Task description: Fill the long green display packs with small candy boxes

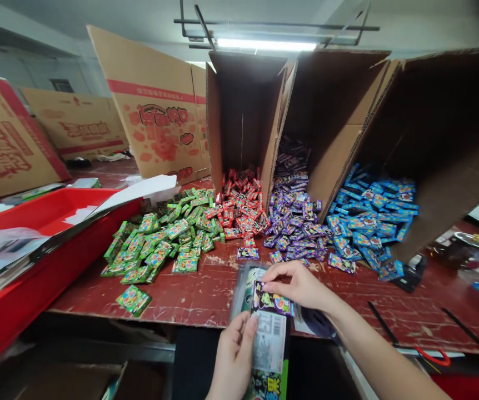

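My left hand (234, 353) grips a printed packaging pouch (269, 341) by its left side, thumb on top. The pouch is green and black, with a pale label and barcode. Between the fingers of my right hand (300, 284) is the end of a small purple candy box (273, 303), which lies against the pouch's upper end. Whether the box is inside the pouch or on it, I cannot tell. Clear plastic packaging with a dark green print (242, 291) shows behind them at the table edge. Just beyond, a loose purple box (248, 253) lies on the table.
Heaps of green boxes (156, 244), red boxes (245, 208), purple boxes (295, 222) and blue boxes (368, 214) spread over the red table (214, 283). Tall cardboard cartons (339, 150) stand behind. A red bin (76, 258) is at left; red-handled scissors (433, 355) lie at right.
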A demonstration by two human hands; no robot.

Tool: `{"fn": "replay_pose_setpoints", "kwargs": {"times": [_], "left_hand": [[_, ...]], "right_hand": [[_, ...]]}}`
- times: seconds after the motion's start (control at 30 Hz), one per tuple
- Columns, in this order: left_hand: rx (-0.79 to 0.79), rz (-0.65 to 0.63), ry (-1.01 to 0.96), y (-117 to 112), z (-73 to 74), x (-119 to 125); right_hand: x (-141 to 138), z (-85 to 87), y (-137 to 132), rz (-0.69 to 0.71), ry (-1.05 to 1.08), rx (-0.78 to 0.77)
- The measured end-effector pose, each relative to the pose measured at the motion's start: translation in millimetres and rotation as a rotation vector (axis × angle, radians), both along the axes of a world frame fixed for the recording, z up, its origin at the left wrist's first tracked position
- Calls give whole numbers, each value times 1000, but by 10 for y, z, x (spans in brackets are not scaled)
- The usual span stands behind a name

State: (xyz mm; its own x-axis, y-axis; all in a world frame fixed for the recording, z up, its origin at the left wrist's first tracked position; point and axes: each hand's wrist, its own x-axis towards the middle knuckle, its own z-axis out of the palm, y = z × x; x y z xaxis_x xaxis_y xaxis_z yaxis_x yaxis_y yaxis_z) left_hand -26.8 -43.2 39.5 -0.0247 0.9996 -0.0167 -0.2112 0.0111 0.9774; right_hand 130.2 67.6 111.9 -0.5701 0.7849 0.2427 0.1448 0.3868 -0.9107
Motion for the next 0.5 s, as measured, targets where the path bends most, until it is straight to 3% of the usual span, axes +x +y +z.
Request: {"fn": "replay_pose_setpoints", "kwargs": {"times": [0.17,0.4,0.5], "left_hand": [[-40,23,-64,17,27,-95],[-50,109,-111,52,-39,-279],[-75,144,-157,58,-91,-341]], "right_hand": [[-217,-115,23,-83,94,8],[-468,-121,-76,104,-45,97],[-512,-219,-175,80,-109,128]]}}
